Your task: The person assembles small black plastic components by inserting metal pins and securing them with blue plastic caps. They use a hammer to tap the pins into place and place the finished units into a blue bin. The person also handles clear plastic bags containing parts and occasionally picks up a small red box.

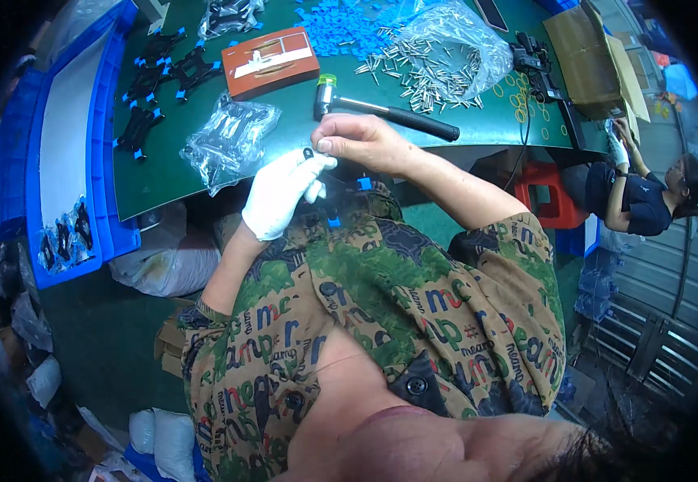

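My left hand (279,195), in a white glove, is closed on a black bracket with blue end caps. Most of the bracket is hidden by the glove and blends into the dark space below; a black looped end (309,154) shows above the fingers, and a blue cap (365,184) shows on the right. My bare right hand (362,145) meets the left fingertips, its thumb and forefinger pinched at that end. Whatever sits in the pinch is too small to name. Just beyond the right hand lies a mallet (381,110) with a black handle and yellow-green tip.
On the green table (164,173) are a bagged part (232,140), a reddish-brown box (272,64), black brackets (141,124), blue caps (337,28), metal pins (437,76) and yellow rings (521,100). A blue crate (104,161) stands left. Another person (642,189) works at the right.
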A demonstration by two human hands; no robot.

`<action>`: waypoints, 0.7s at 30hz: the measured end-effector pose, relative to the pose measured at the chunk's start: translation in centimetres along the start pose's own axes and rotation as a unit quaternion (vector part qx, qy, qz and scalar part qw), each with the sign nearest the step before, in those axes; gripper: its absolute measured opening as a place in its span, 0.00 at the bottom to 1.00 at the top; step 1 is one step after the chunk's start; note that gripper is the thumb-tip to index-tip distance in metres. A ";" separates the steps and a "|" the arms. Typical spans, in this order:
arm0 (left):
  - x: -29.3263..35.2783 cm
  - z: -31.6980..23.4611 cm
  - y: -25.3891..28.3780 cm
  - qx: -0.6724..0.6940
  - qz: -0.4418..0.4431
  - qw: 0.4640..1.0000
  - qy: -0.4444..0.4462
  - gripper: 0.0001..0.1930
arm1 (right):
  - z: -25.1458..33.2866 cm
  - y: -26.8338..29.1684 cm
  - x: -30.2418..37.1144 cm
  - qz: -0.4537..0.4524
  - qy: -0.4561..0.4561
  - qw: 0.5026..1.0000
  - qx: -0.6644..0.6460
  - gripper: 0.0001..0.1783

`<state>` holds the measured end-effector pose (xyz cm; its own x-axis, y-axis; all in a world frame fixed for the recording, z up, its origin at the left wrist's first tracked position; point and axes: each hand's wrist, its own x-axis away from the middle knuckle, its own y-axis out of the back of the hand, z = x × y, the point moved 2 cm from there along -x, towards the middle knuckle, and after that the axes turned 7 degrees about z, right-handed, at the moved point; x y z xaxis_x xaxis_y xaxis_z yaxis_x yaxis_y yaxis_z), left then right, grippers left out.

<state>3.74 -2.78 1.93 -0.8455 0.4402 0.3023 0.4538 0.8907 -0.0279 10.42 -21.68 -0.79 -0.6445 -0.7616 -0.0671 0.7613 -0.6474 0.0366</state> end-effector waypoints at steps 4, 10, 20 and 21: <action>-0.2 1.6 0.4 0.068 -0.009 0.997 -0.027 0.14 | 1.2 -0.3 0.6 -0.058 0.086 0.967 0.234 0.11; -0.6 1.9 0.3 0.087 -0.006 0.996 -0.033 0.14 | 2.8 -0.3 0.9 -0.054 0.072 0.957 0.275 0.10; 0.2 2.7 1.0 0.042 -0.005 0.996 -0.077 0.15 | 3.0 0.3 0.9 0.021 0.099 0.968 0.232 0.12; 0.2 2.7 1.0 0.034 -0.014 0.996 -0.077 0.15 | 3.0 0.3 0.9 0.018 0.096 0.965 0.242 0.12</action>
<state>3.26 -1.54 -0.58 -0.8933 0.4221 0.1546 0.4131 0.9064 -0.0879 9.85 -22.69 2.16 -0.5569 -0.7954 -0.2390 0.6306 -0.5922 0.5016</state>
